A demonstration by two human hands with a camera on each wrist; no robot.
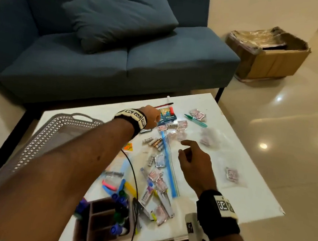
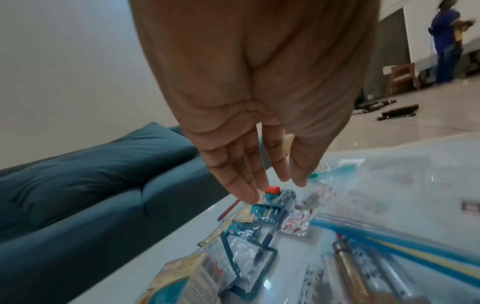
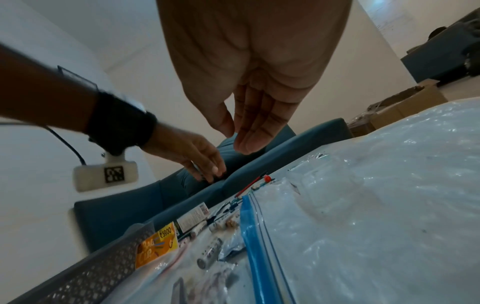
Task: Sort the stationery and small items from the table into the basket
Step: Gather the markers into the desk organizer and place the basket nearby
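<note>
My left hand (image 1: pixel 153 118) reaches across the white table (image 1: pixel 243 199) to its far side. Its straight fingers (image 2: pixel 246 189) hover just above the teal blister packs (image 2: pixel 270 207) and the red-capped item (image 2: pixel 272 189), holding nothing. My right hand (image 1: pixel 185 150) hangs with relaxed, empty fingers (image 3: pixel 246 144) over the clear zip bag with a blue strip (image 1: pixel 169 167). The grey perforated basket (image 1: pixel 44 143) stands at the table's left, partly hidden by my left forearm. Batteries (image 1: pixel 153 141), a green pen (image 1: pixel 196 120), a red pen (image 1: pixel 164 105) and several small clear packets lie scattered.
A brown compartment organiser (image 1: pixel 104 224) with markers sits at the near edge. A black cable (image 1: pixel 131 167) runs from my left wrist across the table. A blue sofa (image 1: pixel 103 49) stands behind the table and a cardboard box (image 1: pixel 269 58) on the floor at right.
</note>
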